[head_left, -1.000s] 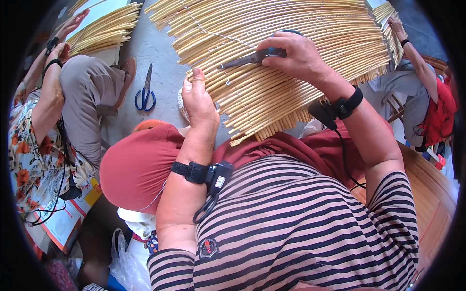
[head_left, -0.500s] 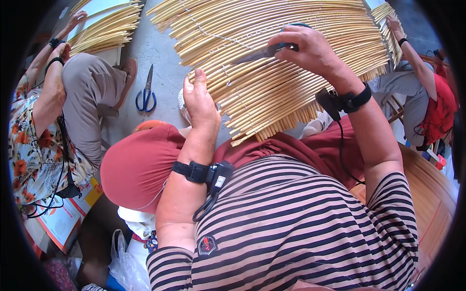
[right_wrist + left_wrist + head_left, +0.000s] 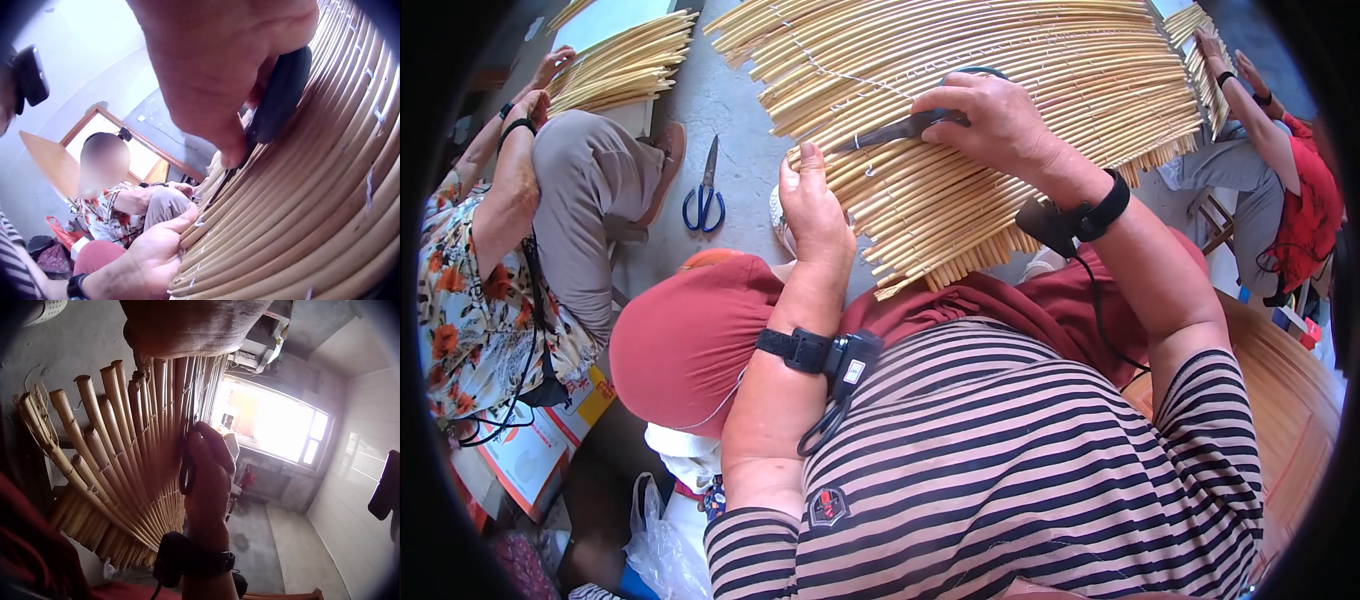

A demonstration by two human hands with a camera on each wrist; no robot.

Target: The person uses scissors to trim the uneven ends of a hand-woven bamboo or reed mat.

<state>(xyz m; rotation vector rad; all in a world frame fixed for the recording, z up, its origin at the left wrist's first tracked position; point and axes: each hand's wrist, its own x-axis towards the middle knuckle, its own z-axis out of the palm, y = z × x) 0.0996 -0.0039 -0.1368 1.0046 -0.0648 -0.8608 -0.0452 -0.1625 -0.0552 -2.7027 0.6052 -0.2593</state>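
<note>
A mat of thin yellow stalks (image 3: 1000, 190), stitched with white thread, spreads before the person. The right hand (image 3: 1000, 125) grips dark-handled scissors (image 3: 900, 130) by the handles; their blades lie low over the mat, tips toward the left hand. At the mat's left edge, the left hand (image 3: 812, 215) holds the stalk ends, thumb on top. In the right wrist view the scissors' dark handle (image 3: 284, 94) shows under the right hand (image 3: 219, 69), with the left hand (image 3: 150, 259) at the edge beyond. The left wrist view shows the right hand (image 3: 209, 469) across the stalks.
Blue-handled scissors (image 3: 703, 190) lie on the grey floor left of the mat. A person in a floral top (image 3: 490, 320) sits at the left by another bundle of stalks (image 3: 625, 65). Someone in red (image 3: 1305, 200) works at the right. A plastic bag (image 3: 665, 545) is at lower left.
The right hand with the scissors lifted back to the right, then came left and down again toward the left hand. The left hand has barely moved. The neighbours' hands shifted.
</note>
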